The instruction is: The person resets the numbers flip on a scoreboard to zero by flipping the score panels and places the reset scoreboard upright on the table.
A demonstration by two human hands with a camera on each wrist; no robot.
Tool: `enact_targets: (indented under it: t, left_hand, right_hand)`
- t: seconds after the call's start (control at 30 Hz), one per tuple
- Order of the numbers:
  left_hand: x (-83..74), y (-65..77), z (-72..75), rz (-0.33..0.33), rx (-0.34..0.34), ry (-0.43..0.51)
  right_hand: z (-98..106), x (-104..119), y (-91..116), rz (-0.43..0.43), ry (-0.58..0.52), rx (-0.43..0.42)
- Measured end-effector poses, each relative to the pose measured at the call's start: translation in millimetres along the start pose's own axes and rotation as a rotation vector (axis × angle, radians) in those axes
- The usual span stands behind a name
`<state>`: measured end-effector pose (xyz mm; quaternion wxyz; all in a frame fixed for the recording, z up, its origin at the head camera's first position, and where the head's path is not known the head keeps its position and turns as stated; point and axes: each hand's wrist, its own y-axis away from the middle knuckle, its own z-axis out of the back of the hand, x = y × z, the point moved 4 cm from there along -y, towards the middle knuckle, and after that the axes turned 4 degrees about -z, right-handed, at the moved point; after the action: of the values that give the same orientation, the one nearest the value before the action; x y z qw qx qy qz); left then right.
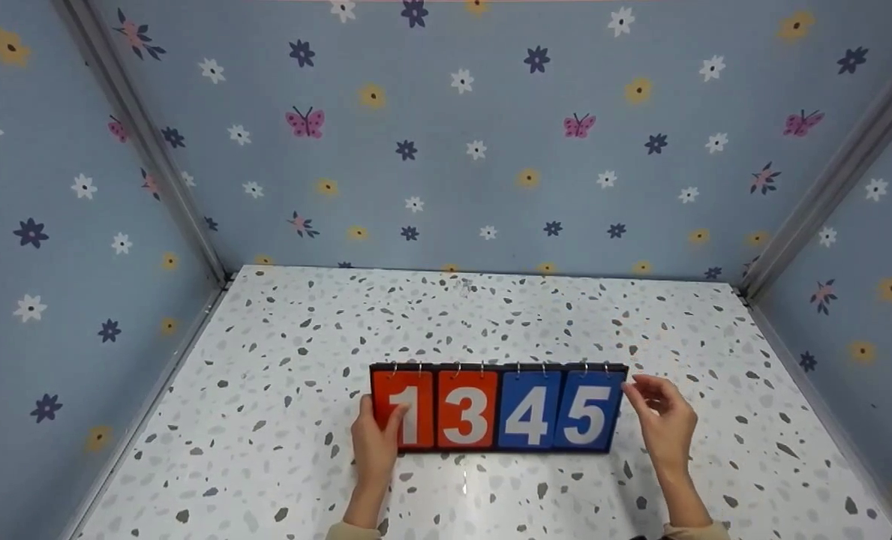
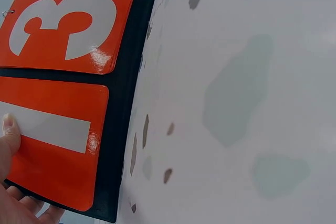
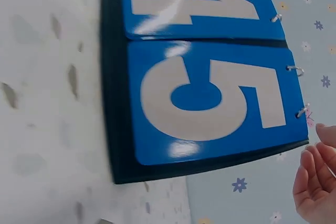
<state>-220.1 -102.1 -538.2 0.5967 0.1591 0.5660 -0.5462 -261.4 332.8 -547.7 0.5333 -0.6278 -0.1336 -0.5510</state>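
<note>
A flip scoreboard (image 1: 499, 409) with a black backing stands on the speckled tabletop, facing me. Its red cards (image 2: 52, 129) read 1 and 3, and its blue cards (image 3: 210, 103) read 4 and 5, hung on metal rings along the top. My left hand (image 1: 376, 442) grips the board's left end, thumb on the front over the card with the 1 and fingers behind. Beside the upper right corner is my right hand (image 1: 667, 424), fingers loosely bent; the right wrist view shows a small gap between its fingertips and the board.
White speckled tabletop (image 1: 303, 337) extends around the board. Blue walls with flowers and butterflies enclose it at the back (image 1: 476, 187), left (image 1: 55, 300) and right (image 1: 858, 315), with grey strips (image 1: 145, 135) along the corners.
</note>
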Motion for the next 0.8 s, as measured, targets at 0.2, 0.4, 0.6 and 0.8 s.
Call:
enact_targets:
  t: [0.2, 0.4, 0.6, 0.8]
  left_hand:
    - [0.7, -0.2, -0.4, 0.034, 0.008, -0.008]
    - [1.1, -0.5, -1.1, 0.049, 0.02, -0.001]
    - [0.8, -0.2, -0.9, 0.044, 0.019, -0.002]
    - [1.6, 0.3, -0.4, 0.046, 0.025, 0.008]
  right_hand:
    - [-1.5, -28.2, 24.8, -0.049, 0.068, -0.013]
    - [-9.7, -22.8, 44.9, -0.089, 0.2, -0.063]
    - [-16.2, -21.1, 55.6, -0.135, 0.261, -0.089]
    - [-23.8, -12.0, 61.0, -0.142, 0.305, -0.11]
